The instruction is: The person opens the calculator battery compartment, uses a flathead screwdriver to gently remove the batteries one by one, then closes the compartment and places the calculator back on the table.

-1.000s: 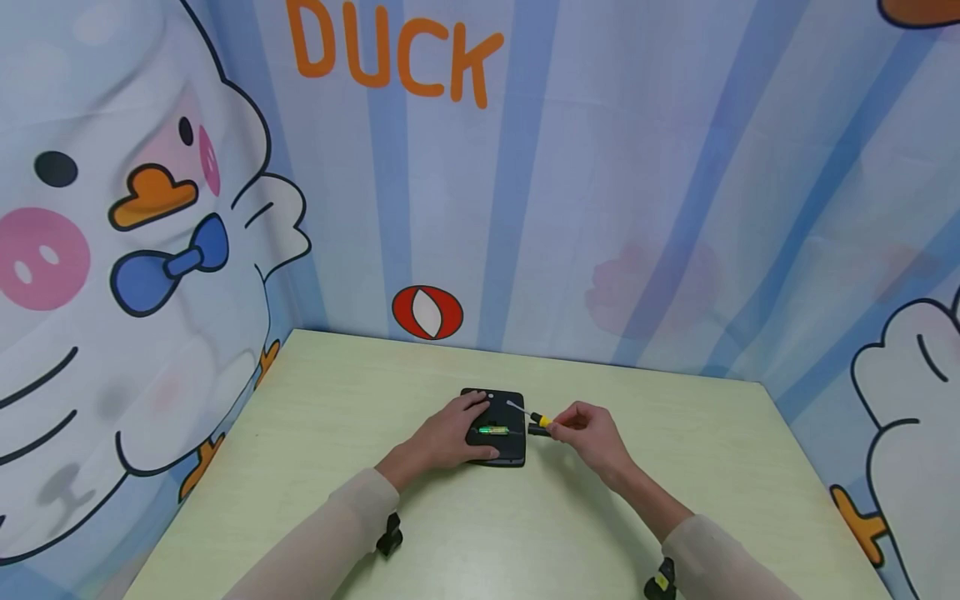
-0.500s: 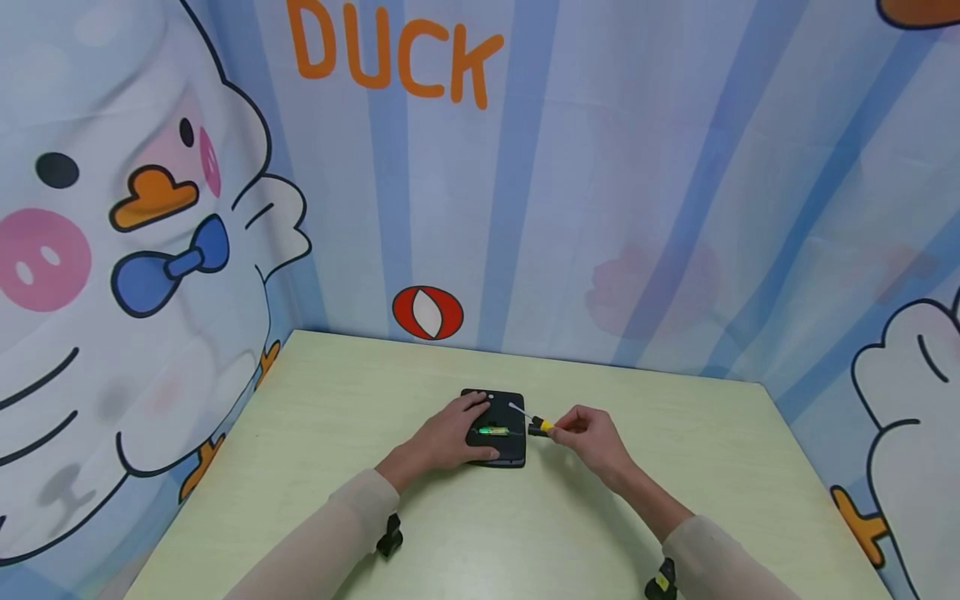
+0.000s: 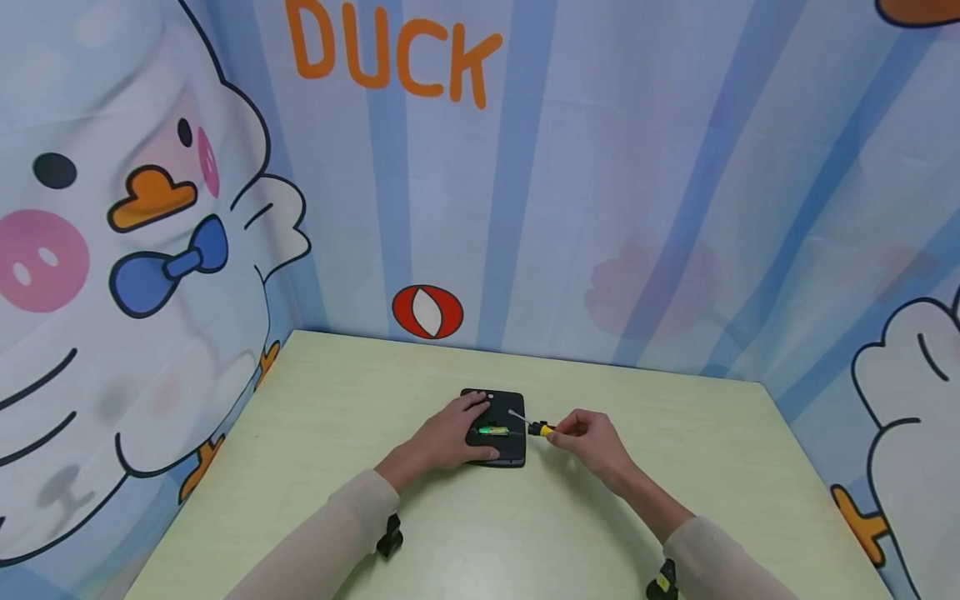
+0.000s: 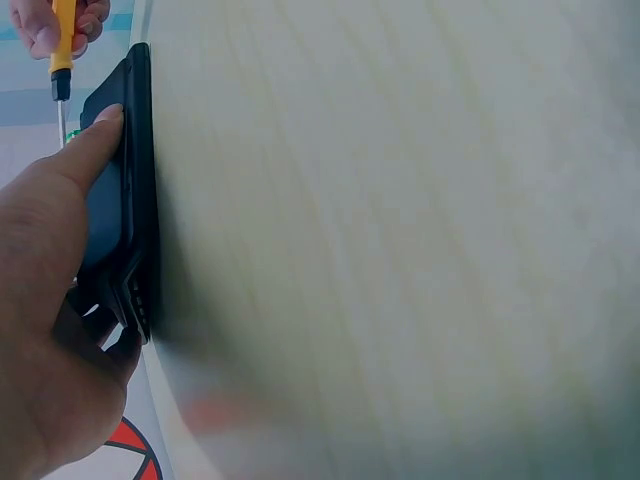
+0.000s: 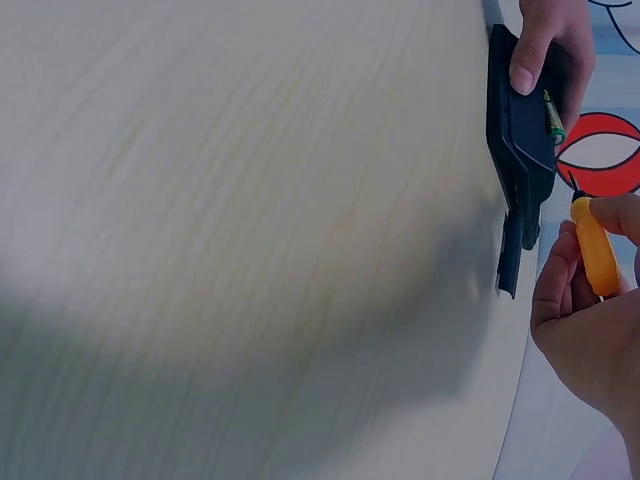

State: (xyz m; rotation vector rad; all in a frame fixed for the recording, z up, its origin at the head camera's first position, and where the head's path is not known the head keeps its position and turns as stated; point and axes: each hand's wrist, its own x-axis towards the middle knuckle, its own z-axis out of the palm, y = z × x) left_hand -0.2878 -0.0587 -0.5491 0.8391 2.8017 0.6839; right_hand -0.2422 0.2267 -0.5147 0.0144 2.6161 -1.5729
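A flat black device (image 3: 508, 454) lies on the table, with a green battery (image 3: 493, 431) on its upper side. My left hand (image 3: 448, 432) rests across its left part, fingers and thumb spread over the top; the left wrist view shows the thumb lying straight along the near side. My right hand (image 3: 592, 440) pinches a yellow-handled screwdriver (image 5: 597, 255) between thumb and fingers. Its thin shaft (image 3: 517, 414) points left over the device's right part; whether the tip touches is unclear. A black piece (image 5: 509, 255) sits at the device's right edge, partly covered by the screwdriver in the head view.
The pale table (image 3: 420, 533) extends around both hands. Behind it hangs a blue striped curtain (image 3: 570, 208) printed with cartoon ducks. Each wrist carries a small black camera, the left camera (image 3: 390, 536) and the right camera (image 3: 662, 582).
My right hand has dropped slightly toward me, and the screwdriver has come down with it, its tip shifting nearer the battery. The left hand and device have stayed put.
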